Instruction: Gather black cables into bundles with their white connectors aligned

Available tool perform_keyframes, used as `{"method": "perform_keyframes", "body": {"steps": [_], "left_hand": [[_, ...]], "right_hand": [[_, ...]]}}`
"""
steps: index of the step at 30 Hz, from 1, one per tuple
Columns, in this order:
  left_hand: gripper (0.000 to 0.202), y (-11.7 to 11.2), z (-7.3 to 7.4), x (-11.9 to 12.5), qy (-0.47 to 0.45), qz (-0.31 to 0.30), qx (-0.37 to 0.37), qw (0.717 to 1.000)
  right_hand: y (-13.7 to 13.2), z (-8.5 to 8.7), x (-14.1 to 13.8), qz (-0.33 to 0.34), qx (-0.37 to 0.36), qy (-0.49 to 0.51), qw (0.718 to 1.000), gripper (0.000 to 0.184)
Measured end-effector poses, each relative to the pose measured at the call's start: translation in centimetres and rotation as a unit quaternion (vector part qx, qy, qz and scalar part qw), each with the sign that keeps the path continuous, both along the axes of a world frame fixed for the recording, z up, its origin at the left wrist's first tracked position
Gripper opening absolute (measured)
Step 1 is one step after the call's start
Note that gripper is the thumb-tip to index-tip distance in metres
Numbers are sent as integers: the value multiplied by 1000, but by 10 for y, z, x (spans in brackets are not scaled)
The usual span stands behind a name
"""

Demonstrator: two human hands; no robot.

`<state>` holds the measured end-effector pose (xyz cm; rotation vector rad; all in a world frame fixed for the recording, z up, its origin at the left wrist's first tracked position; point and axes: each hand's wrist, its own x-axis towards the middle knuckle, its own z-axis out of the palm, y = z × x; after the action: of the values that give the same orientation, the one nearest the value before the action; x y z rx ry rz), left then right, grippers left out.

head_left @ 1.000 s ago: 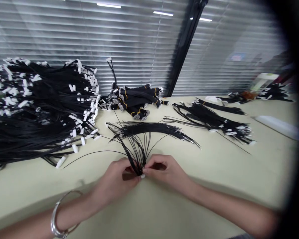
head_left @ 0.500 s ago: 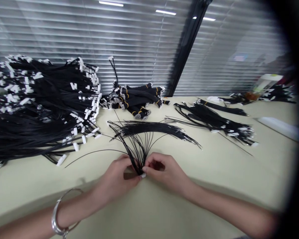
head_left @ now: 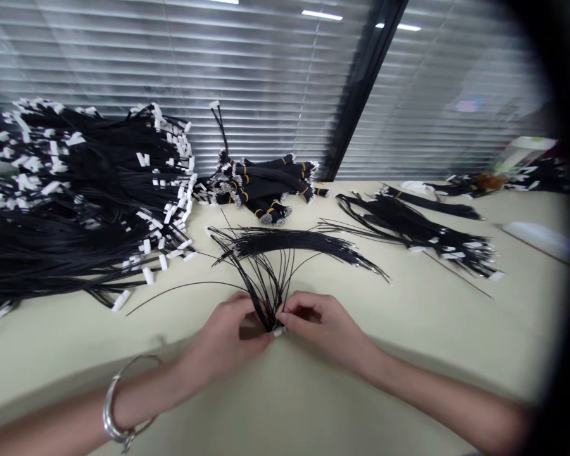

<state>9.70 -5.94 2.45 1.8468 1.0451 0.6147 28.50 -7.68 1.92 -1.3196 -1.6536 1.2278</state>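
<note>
In the middle of the head view, thin black wires [head_left: 261,285] fan upward from a small white connector [head_left: 278,331]. My left hand [head_left: 232,332] grips this wire harness at its base, thumb against the connector and fingers behind the wires. My right hand [head_left: 316,323] pinches a single black wire [head_left: 287,288] between thumb and index finger, just above the connector's right end. The wire tip is hidden by the fingers. Just beyond both hands lies a loose bundle of black wires [head_left: 299,240] with small metal ends.
A large heap of black cables with white connectors [head_left: 90,196] fills the left. Yellow-banded cable bundles [head_left: 270,180] lie by the window blinds [head_left: 256,63]. More black cables [head_left: 418,228] spread at right, near a white strip [head_left: 539,237] and a clear container [head_left: 522,155].
The whole view has shifted slightly, so things appear a little to the right. My right fingers have risen slightly off the connector; my left hand keeps its grip.
</note>
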Motion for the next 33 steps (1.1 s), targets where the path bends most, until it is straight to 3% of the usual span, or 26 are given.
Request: {"method": "perform_keyframes", "body": {"steps": [14,20,28,33], "left_hand": [[23,-1,1,0,-16,-6,16,1000],[25,-1,2,1,-26,-13,5,1000],[26,-1,3,0,-27,-20,11,999],[23,-1,4,0,-11,-16,14,1000]], "right_hand": [[-4,2,1,26,20,8,999,13],[-7,3,1,15,117,-16,993,12],[-8,4,-1,1,82,0,997,7],[-5,6,2,-24,37,71,997,12]]}}
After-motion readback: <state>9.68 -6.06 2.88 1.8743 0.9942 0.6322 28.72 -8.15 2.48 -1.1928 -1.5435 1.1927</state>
